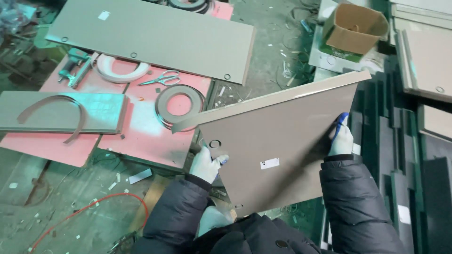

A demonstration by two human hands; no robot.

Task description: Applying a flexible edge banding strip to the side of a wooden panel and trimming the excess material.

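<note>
Gripping taupe panel point(278, 136), hands point(207, 163) either side

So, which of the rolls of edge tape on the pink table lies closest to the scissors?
The grey roll, just below the scissors and lying flat. The white roll lies further left, and a third sits at the table's far edge.

The flat taupe laminated board point(282, 141) hides most fingers of both hands. At twelve o'clock, a dark tape roll point(188, 3) is cut off by the edge; at nine, blurred clutter.
</note>
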